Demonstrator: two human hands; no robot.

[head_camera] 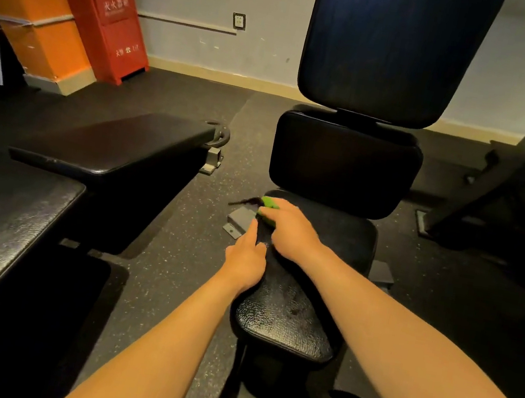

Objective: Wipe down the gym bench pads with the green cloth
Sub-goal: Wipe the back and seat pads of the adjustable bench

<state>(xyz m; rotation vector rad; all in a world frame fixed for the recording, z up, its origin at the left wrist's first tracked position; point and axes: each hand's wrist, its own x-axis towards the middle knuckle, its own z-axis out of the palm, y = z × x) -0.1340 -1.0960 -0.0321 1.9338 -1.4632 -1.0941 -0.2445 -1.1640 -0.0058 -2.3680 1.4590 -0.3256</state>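
The right hand [287,229] lies palm down on the green cloth [269,204]. Its fingers bend over the cloth and hold it on the left edge of the seat pad [286,317]. A bit of cloth peeks out past the fingertips. Just behind that grip, the left hand [245,260] rests on the same edge with straight fingers, holding nothing. Both arms reach out long.

The cloth [269,204] lies at the far left edge of the bench seat [286,321], under the right hand [287,227]. The left hand [246,258] rests on the same edge, nearer. Behind the seat stands a small pad [345,164], then the back pad [397,47]. A flat bench [117,146] lies to the left.
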